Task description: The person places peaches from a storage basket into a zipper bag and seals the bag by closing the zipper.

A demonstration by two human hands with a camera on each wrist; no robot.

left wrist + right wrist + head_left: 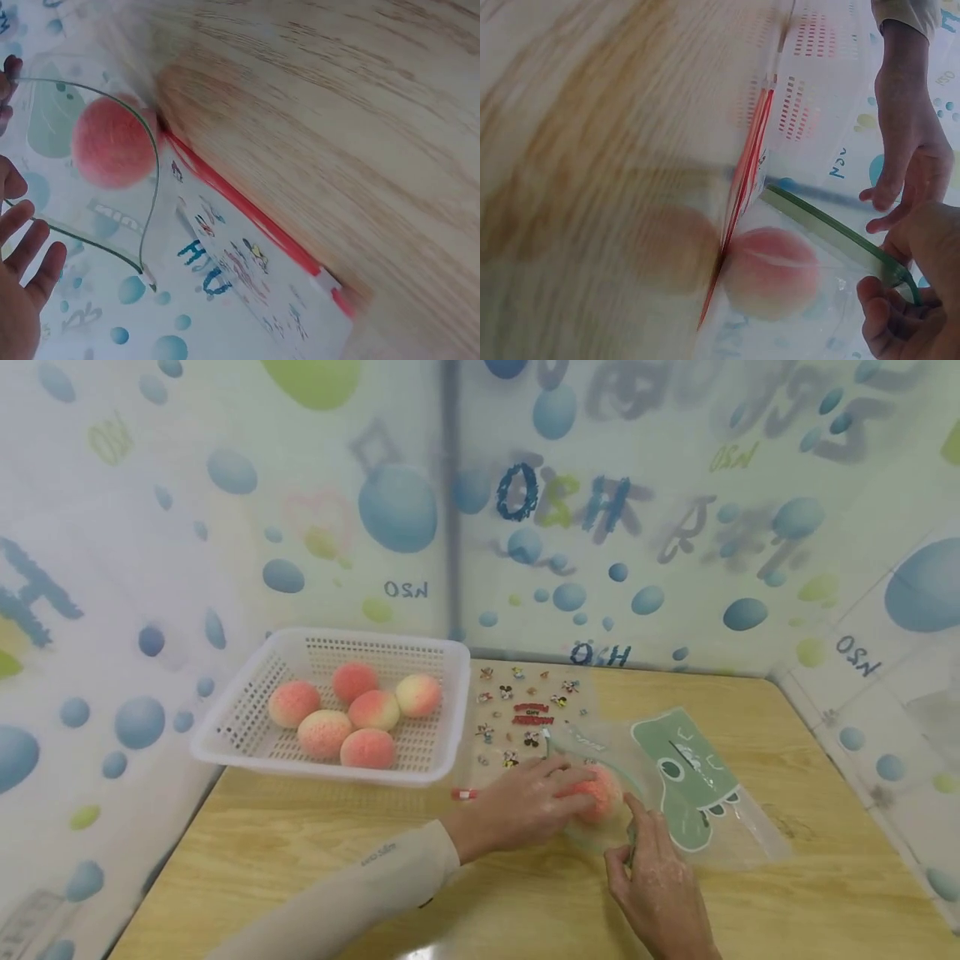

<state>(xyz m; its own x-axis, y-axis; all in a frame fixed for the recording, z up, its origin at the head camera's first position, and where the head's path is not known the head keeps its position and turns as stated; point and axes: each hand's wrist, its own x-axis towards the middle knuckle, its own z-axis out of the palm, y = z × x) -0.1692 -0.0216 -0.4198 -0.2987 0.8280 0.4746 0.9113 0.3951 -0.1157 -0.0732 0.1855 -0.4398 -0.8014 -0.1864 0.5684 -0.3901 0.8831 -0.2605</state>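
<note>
A clear zip bag (686, 777) with a green zip strip and a green cartoon animal print lies on the table, its mouth spread apart. One pink-and-yellow peach (600, 793) sits inside, seen through the plastic in the right wrist view. My right hand (660, 881) pinches the bag's rim by the green zip strip (832, 225). Over the mouth reaches my left hand (517, 802), fingers extended above the peach; in the left wrist view its spread fingers (30, 251) are at the green rim. Whether they touch the peach is unclear.
A white plastic basket (247, 758) holding several peaches stands at the back left. Beside it lies a second clear bag (532, 714) with cartoon figures and a red zip strip (247, 206). The wooden table (300, 852) meets a bubble-patterned curtain (525, 593) behind.
</note>
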